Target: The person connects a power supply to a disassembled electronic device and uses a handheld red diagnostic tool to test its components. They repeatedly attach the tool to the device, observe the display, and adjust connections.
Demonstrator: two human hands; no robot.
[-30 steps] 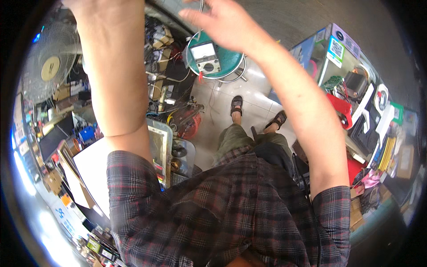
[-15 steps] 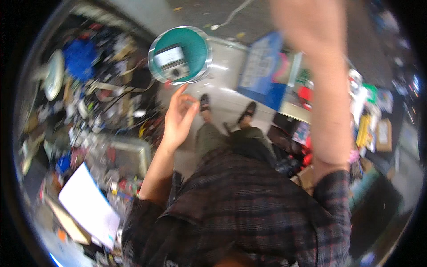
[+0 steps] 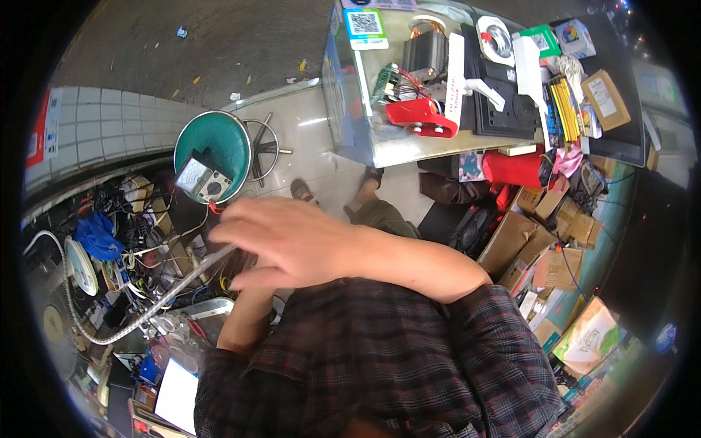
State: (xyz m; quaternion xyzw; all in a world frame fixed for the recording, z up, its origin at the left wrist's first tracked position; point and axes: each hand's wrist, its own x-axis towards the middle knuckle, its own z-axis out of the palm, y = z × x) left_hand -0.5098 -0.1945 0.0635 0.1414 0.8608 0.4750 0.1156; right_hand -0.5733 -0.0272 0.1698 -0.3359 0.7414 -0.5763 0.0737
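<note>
My right hand [image 3: 288, 237] reaches across my body to the left, blurred, its thumb and fingers apart. A grey braided flexible cord [image 3: 164, 298] runs up from the left into the gap between thumb and fingers; whether it is gripped does not show. My left forearm [image 3: 247, 317] rises beneath, and the left hand is hidden behind the right one. Just beyond the hands, an analog multimeter [image 3: 206, 181] with a black case lies tilted on a round green stool [image 3: 223, 135] with a metal rim.
Cables and loose parts fill the left side, with a blue bag [image 3: 98, 235] and a white sheet [image 3: 177, 398]. To the right stands a glass counter [image 3: 398, 155] carrying a red tool [image 3: 423, 117] and a finned heatsink [image 3: 426, 55]. Cardboard boxes [image 3: 515, 244] are stacked below it.
My right hand has swung from the upper right to the left, over my left hand. The braided cord has appeared. The view has turned, showing more of the counter.
</note>
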